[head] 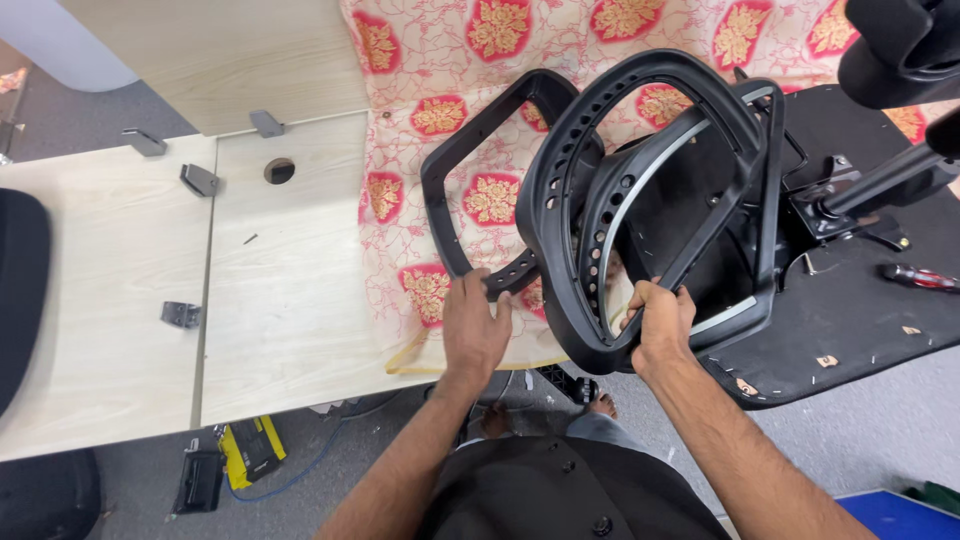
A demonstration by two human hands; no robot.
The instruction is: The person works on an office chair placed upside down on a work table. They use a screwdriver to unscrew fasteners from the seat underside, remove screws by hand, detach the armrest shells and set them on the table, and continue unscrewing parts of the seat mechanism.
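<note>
A black plastic chair-back frame [560,150] with rows of holes stands tilted on the table, over a red and cream flowered cloth [440,60]. My right hand [658,325] grips the frame's lower rim, next to a grey inner band [650,175]. My left hand [473,325] holds the lower bar of a second black frame piece [440,200] that lies flat on the cloth, behind the first. To the right lies an upturned black chair seat [850,330] with its metal mechanism [840,200].
Pale wooden tabletops [280,290] with a round cable hole [279,170] and metal brackets [198,180] spread to the left. A red-handled screwdriver [920,277] rests on the seat. A yellow and black tool [250,450] and a blue cable lie on the grey floor.
</note>
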